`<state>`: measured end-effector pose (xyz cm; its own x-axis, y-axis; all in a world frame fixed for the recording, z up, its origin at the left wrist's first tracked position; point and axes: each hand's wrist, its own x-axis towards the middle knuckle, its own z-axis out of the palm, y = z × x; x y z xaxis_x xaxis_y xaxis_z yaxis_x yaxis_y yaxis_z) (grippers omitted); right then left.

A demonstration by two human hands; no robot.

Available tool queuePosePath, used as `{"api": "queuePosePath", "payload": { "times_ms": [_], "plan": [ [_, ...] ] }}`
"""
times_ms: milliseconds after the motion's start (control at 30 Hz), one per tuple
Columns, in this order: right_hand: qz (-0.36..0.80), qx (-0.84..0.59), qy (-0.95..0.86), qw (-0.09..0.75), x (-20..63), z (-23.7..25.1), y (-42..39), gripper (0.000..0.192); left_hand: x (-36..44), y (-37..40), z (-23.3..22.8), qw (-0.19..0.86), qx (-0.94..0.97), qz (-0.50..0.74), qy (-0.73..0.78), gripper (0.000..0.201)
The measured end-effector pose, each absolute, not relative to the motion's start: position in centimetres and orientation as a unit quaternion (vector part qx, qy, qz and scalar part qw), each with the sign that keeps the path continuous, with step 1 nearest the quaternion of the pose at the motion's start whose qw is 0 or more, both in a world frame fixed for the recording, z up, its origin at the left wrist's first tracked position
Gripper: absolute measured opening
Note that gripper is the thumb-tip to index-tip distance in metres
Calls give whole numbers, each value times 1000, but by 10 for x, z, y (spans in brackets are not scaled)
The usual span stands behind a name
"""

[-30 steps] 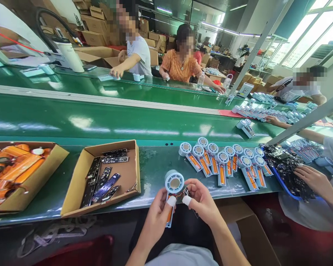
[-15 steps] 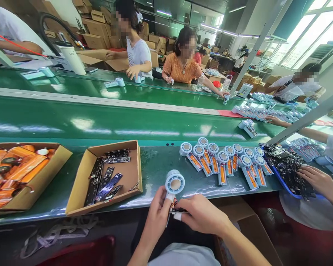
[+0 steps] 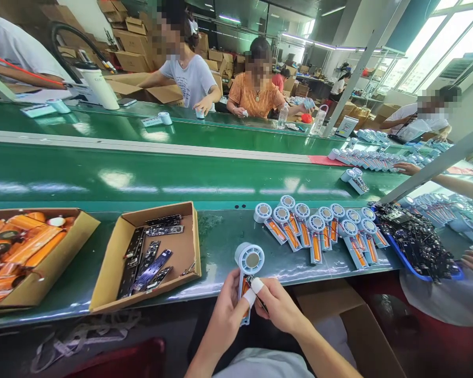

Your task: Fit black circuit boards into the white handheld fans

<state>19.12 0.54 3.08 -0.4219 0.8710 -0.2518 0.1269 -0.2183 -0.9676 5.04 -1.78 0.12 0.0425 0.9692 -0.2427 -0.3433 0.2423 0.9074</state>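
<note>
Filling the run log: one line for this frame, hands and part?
left hand: grips pale blue round-headed fan shell | right hand: presses dark circuit strip into it | brown cardboard tray: beside

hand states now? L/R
Left hand: closed on the handle of the fan shell.
Right hand: closed, taped fingers pinching a small dark part against the shell.

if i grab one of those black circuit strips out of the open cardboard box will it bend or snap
The black circuit strips look like thin, flat boards, so probably stiff rather than floppy, and light for their length. Being long and narrow, one may crack if levered at an end. They lie overlapping in the cardboard box, so lifting one could drag its neighbours along.
</note>
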Motion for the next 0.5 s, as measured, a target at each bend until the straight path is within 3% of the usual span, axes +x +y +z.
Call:
{"api": "queuePosePath", "payload": {
  "times_ms": [167,300,500],
  "plan": [
    [621,-453,-540,342,191,34,-3,60,55,-18,0,568,373,490,546,48],
    [581,-478,-539,380,191,31,-21,33,58,-19,-1,493,383,476,619,40],
    [417,-513,-629,410,188,13,-39,37,60,-11,10,499,383,469,620,35]
  ]
}}
